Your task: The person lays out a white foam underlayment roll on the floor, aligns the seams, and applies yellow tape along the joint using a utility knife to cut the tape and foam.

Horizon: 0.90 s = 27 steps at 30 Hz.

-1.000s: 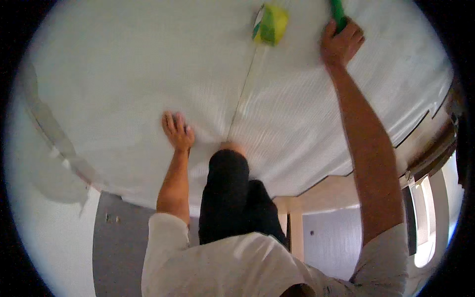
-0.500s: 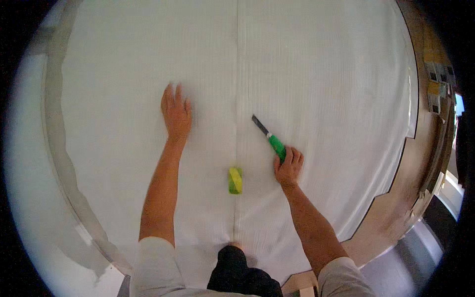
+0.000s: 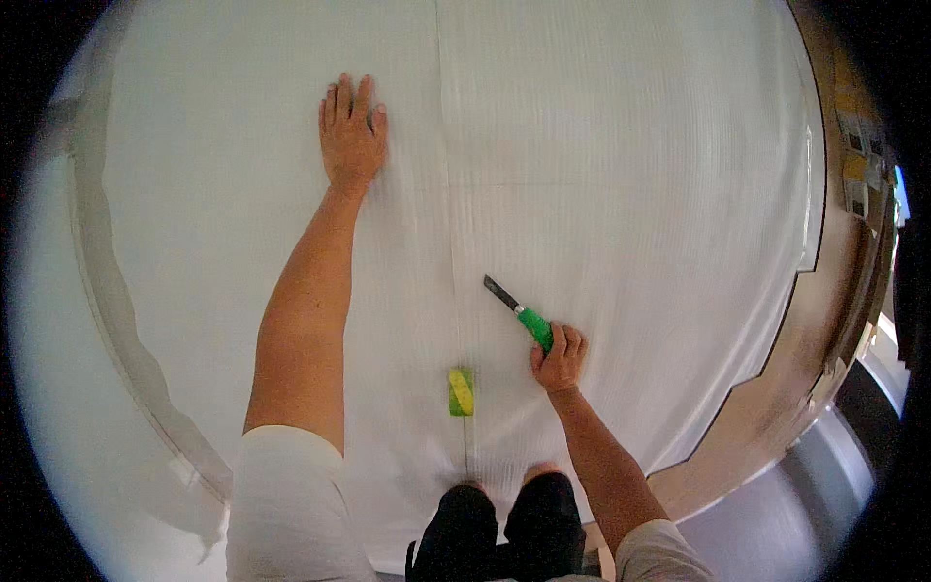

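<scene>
My left hand [image 3: 351, 136] lies flat on a white ribbed sheet [image 3: 650, 184], fingers slightly spread, left of a long seam that runs up the middle. My right hand [image 3: 561, 354] rests on the sheet to the right of the seam, fingers wrapped round a green-handled knife [image 3: 534, 328] with a long dark blade pointing up and left. Just left of it, a small yellow and green rectangular piece [image 3: 461, 391] sits on the seam, above my knees [image 3: 466, 509] in dark trousers.
A grey strip [image 3: 105, 252] runs along the left side. Along the right, beyond the sheet's stepped edge, is wood-coloured flooring [image 3: 737, 427] with a few small labelled items [image 3: 855, 170] and a grey surface [image 3: 795, 485] past it.
Over the last second my left hand moved forward and flattened on the sheet. Since half a second ago my right hand with the knife shifted slightly back toward my body.
</scene>
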{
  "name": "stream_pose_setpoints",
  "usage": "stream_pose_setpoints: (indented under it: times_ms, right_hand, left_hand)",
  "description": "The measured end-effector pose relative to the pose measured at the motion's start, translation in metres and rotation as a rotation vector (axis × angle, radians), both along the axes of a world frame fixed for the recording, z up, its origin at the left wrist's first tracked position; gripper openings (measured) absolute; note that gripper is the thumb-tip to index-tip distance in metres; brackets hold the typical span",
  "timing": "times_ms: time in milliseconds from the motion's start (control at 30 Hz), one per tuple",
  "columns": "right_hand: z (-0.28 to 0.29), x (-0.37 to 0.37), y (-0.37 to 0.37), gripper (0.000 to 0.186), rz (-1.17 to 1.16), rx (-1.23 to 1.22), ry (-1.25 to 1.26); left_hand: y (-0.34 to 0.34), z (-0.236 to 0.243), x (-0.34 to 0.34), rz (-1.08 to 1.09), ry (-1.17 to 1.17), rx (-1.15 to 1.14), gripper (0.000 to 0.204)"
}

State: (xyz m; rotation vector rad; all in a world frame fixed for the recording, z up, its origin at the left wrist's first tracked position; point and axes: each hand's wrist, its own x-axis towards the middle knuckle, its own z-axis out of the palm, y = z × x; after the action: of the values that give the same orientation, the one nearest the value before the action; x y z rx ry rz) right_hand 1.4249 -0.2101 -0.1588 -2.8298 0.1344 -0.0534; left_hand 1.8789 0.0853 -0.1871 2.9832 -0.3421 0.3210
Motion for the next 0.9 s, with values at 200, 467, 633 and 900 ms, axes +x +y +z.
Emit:
stream_pose_setpoints:
  times_ms: [200, 467, 633, 900]
  right_hand:
    - [0.013, 0.004, 0.000, 0.056, -0.007, 0.044, 0.065]
    - [0.036, 0.016, -0.033, 0.051, 0.063, 0.245, 0.190]
    - [0.078, 0.067, -0.085, 0.044, 0.035, 0.298, 0.155]
    - [0.021, 0.491, -0.096, 0.040, -0.245, 0.109, -0.266]
  left_hand:
    - [-0.004, 0.013, -0.003, -0.044, 0.018, -0.127, 0.058]
    - [-0.023, 0.029, 0.009, 0.007, 0.123, -0.186, 0.060]
    - [-0.029, 0.029, 0.001, 0.019, 0.200, -0.202, 0.062]
    - [-0.027, 0.033, 0.010, 0.001, 0.215, -0.254, 0.065]
